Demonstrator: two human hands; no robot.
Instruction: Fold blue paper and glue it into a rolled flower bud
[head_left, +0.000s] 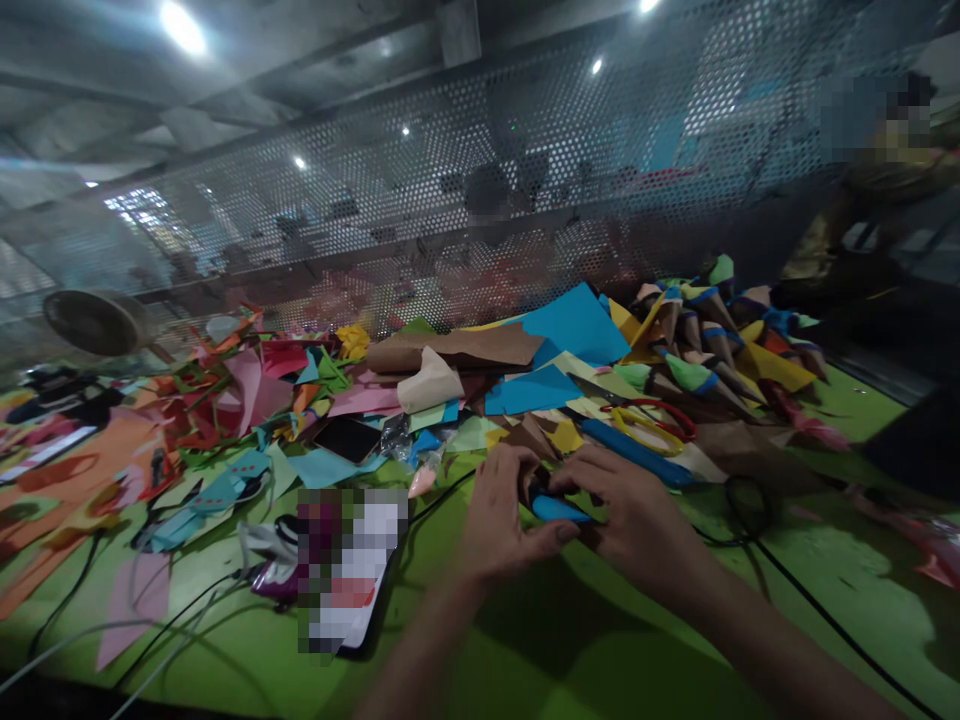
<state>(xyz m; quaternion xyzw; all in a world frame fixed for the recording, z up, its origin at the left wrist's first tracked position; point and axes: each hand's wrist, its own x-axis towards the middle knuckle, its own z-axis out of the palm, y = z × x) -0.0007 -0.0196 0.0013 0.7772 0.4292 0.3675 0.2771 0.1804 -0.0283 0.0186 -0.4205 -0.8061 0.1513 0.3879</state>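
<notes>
My left hand (499,515) and my right hand (615,500) meet above the green table (600,650). Between their fingers is a small folded piece of blue and dark brown paper (556,510), its far side hidden by the fingers. Both hands are closed round it from either side. Just beyond my right hand lie a long blue object (637,452) and a yellow-handled tool, perhaps scissors (646,430), with a red loop beside it. Left of my left hand rests a phone with a lit, blurred screen (367,570).
Coloured paper scraps (247,390) cover the far and left side. Brown paper cones with green and blue tips (705,340) are heaped back right. A dark phone (349,440) lies among scraps. Black cables (817,590) cross the table. Behind stands a perforated metal screen (487,200).
</notes>
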